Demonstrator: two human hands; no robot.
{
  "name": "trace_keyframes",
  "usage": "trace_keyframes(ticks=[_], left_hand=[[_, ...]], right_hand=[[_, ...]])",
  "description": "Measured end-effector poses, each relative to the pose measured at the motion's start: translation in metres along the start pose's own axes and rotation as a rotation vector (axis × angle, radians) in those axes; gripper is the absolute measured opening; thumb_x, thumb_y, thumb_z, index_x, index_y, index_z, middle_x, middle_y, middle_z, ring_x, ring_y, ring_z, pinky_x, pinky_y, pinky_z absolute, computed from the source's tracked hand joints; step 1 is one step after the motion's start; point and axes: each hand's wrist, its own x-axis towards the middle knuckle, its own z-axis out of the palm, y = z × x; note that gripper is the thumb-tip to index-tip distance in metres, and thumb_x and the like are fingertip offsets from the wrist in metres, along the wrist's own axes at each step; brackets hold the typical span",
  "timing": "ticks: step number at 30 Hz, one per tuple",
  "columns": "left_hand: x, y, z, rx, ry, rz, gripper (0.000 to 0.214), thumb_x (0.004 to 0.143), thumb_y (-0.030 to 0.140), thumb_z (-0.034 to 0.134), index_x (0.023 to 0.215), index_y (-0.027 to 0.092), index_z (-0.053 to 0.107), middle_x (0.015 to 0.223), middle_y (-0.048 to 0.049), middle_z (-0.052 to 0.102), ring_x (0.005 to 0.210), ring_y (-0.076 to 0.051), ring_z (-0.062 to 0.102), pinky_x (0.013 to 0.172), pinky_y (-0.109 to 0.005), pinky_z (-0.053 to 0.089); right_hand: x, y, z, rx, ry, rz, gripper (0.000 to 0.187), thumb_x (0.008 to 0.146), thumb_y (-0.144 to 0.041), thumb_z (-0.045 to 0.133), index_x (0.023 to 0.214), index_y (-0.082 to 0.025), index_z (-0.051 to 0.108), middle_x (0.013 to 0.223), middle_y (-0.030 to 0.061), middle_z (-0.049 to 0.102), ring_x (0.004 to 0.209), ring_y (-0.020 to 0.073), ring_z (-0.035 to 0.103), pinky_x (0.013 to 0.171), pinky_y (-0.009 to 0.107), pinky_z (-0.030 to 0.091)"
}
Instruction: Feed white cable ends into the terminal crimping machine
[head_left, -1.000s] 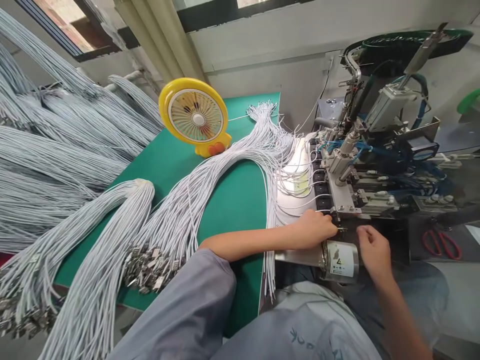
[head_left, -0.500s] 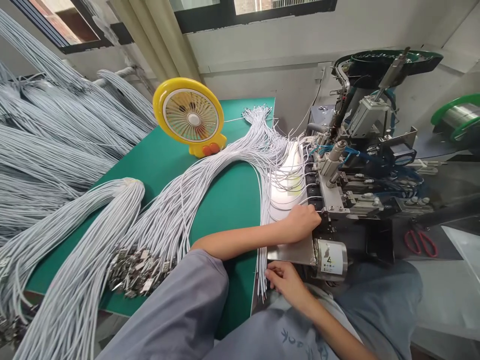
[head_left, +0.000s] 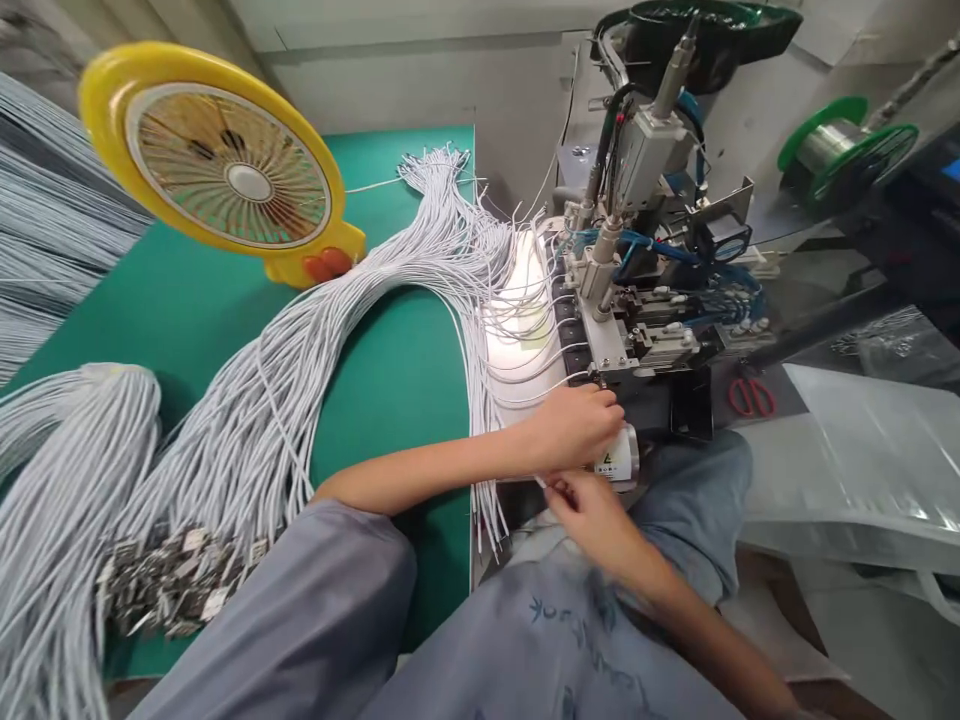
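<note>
My left hand (head_left: 576, 425) reaches across my body to the front of the grey machine (head_left: 637, 300), its fingers curled at the row of black holders, pinching a thin white cable end. Just below it, my right hand (head_left: 581, 505) is closed in a pinch on a white cable end drawn from the strands hanging over the table edge (head_left: 487, 500). A long bundle of white cables (head_left: 360, 330) curves across the green mat (head_left: 390, 390) toward the machine. A small labelled cylinder (head_left: 622, 462) sits between my two hands.
A yellow desk fan (head_left: 217, 170) stands at the back left of the mat. More cable bundles with metal connectors (head_left: 172, 585) lie at the left. Red-handled scissors (head_left: 746, 397) rest right of the machine, next to a clear plastic sheet (head_left: 870, 450). A green wire spool (head_left: 840, 145) sits behind.
My right hand left the machine front, dropped to the hanging cables and came up beneath my left hand with a cable end. The view has tipped downward and closer.
</note>
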Motion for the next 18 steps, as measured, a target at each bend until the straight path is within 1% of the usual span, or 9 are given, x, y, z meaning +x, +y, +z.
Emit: trace_keyframes(ticks=[2,3,6,9,10,12,14,16,18], left_hand=[[-0.001,0.006,-0.002,-0.060,0.027,0.054,0.033,0.095,0.027,0.034,0.080,0.015,0.061,0.075,-0.0054,0.061,0.077,-0.017,0.060,0.062,-0.027,0.040],[-0.001,0.007,-0.002,-0.082,0.028,0.064,0.035,0.095,0.028,0.033,0.080,0.014,0.061,0.075,-0.0052,0.061,0.077,-0.016,0.059,0.063,-0.027,0.040],[0.000,0.006,0.001,-0.114,-0.009,0.024,0.033,0.094,0.026,0.034,0.080,0.014,0.060,0.074,-0.0055,0.063,0.072,-0.016,0.060,0.060,-0.026,0.039],[0.001,0.001,0.000,-0.123,-0.079,-0.026,0.027,0.091,0.022,0.038,0.078,0.014,0.060,0.074,-0.0057,0.064,0.067,-0.016,0.059,0.055,-0.025,0.036],[0.001,0.000,-0.004,-0.130,-0.094,-0.029,0.025,0.089,0.021,0.039,0.077,0.014,0.060,0.074,-0.0052,0.064,0.066,-0.016,0.059,0.054,-0.025,0.034],[0.000,-0.005,-0.015,-0.146,-0.078,-0.032,0.023,0.088,0.020,0.042,0.075,0.015,0.060,0.075,-0.0036,0.064,0.065,-0.014,0.057,0.052,-0.024,0.032],[-0.001,-0.011,-0.030,-0.151,0.008,-0.068,0.024,0.088,0.019,0.042,0.074,0.015,0.060,0.074,-0.0026,0.063,0.063,-0.013,0.055,0.052,-0.023,0.030],[-0.001,-0.017,-0.043,-0.161,0.129,-0.123,0.028,0.091,0.020,0.039,0.076,0.014,0.062,0.070,-0.0021,0.061,0.061,-0.011,0.053,0.054,-0.023,0.030],[-0.003,-0.021,-0.051,-0.183,0.228,-0.145,0.031,0.092,0.021,0.036,0.079,0.013,0.063,0.068,-0.0017,0.060,0.059,-0.010,0.051,0.055,-0.022,0.031]], right_hand=[[-0.003,0.004,-0.025,-0.027,0.094,0.035,0.023,0.080,-0.026,0.048,0.060,-0.016,0.054,0.055,0.0010,0.055,0.052,0.0121,0.046,0.050,0.024,0.032],[-0.003,0.006,-0.038,-0.018,0.164,0.036,0.024,0.080,-0.028,0.049,0.060,-0.016,0.055,0.054,0.0007,0.055,0.051,0.0121,0.046,0.049,0.024,0.032],[0.003,0.014,-0.072,0.044,0.370,0.031,0.017,0.077,-0.030,0.052,0.069,-0.017,0.060,0.062,0.0015,0.060,0.055,0.0130,0.052,0.051,0.023,0.038],[0.008,0.017,-0.089,0.121,0.511,0.059,0.016,0.074,-0.031,0.055,0.077,-0.017,0.064,0.067,0.0034,0.064,0.058,0.0148,0.058,0.053,0.024,0.044],[0.009,0.017,-0.089,0.145,0.527,0.068,0.017,0.074,-0.031,0.055,0.079,-0.018,0.064,0.067,0.0037,0.065,0.058,0.0153,0.059,0.053,0.025,0.045],[0.006,0.015,-0.081,0.163,0.491,0.079,0.019,0.076,-0.033,0.055,0.082,-0.018,0.064,0.068,0.0046,0.067,0.058,0.0166,0.061,0.055,0.027,0.047],[0.000,0.013,-0.062,0.083,0.379,0.083,0.019,0.079,-0.033,0.054,0.085,-0.018,0.064,0.073,0.0061,0.069,0.062,0.0185,0.064,0.059,0.029,0.049],[-0.007,0.009,-0.036,-0.083,0.229,0.084,0.017,0.081,-0.031,0.054,0.087,-0.018,0.063,0.078,0.0078,0.071,0.068,0.0206,0.066,0.065,0.031,0.049],[-0.010,0.005,-0.012,-0.237,0.124,0.085,0.014,0.082,-0.028,0.054,0.088,-0.018,0.061,0.082,0.0085,0.071,0.072,0.0218,0.067,0.067,0.031,0.047]])
